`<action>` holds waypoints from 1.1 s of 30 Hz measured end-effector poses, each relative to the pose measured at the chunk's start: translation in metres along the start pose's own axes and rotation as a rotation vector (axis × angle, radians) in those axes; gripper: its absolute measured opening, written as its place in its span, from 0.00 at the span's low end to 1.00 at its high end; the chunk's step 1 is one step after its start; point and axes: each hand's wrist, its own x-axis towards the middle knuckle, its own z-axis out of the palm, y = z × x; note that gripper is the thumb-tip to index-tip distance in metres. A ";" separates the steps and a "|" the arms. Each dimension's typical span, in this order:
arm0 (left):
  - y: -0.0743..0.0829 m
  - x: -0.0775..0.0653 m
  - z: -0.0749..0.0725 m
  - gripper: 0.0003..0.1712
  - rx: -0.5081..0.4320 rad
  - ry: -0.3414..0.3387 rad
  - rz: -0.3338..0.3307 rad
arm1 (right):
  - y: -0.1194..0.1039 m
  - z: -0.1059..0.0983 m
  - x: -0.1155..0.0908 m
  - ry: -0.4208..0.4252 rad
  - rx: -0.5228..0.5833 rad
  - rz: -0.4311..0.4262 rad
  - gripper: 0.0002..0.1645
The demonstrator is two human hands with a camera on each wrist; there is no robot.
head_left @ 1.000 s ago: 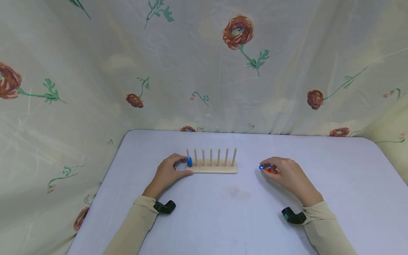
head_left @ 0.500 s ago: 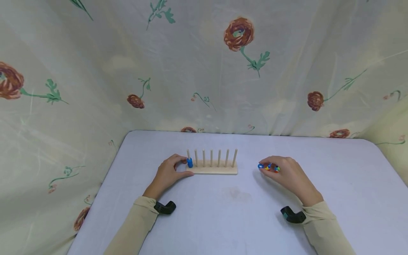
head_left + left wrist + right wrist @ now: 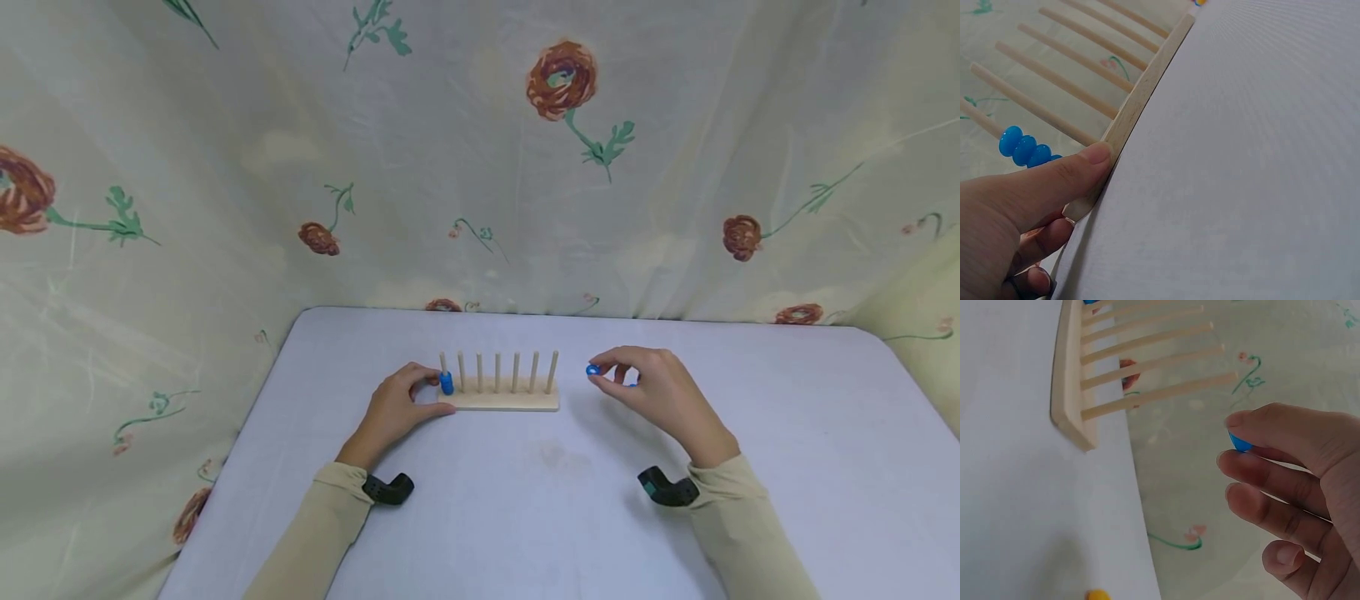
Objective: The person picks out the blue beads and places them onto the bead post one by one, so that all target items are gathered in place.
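Note:
A wooden peg stand (image 3: 498,402) with a row of upright pegs sits on the table. Several blue beads (image 3: 1024,150) are stacked on its leftmost peg. My left hand (image 3: 393,408) grips the stand's left end, thumb (image 3: 1094,153) pressed on the front edge of the base and fingers behind. To the right of the stand my right hand (image 3: 660,396) is raised over the table, pinching a blue bead (image 3: 593,370) between thumb and forefinger. In the right wrist view that bead is mostly covered by the fingertips, and the other fingers are loosely bent.
A yellow bead (image 3: 1099,595) shows at the bottom edge of the right wrist view. Under the right hand a bit of another blue bead (image 3: 633,385) peeks out. A white cloth covers the table (image 3: 525,517); a flowered curtain (image 3: 450,150) hangs behind it.
My right hand has lifted from the small pile of coloured beads and moved left toward the stand with a blue bead. The left hand has stayed on the stand.

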 end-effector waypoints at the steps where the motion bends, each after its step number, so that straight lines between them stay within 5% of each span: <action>1: -0.001 0.000 0.000 0.34 0.000 -0.001 -0.001 | -0.001 0.001 0.002 0.005 0.002 -0.003 0.08; 33: -0.006 0.002 0.002 0.35 0.015 0.003 0.010 | -0.068 0.034 0.056 0.066 0.180 -0.124 0.09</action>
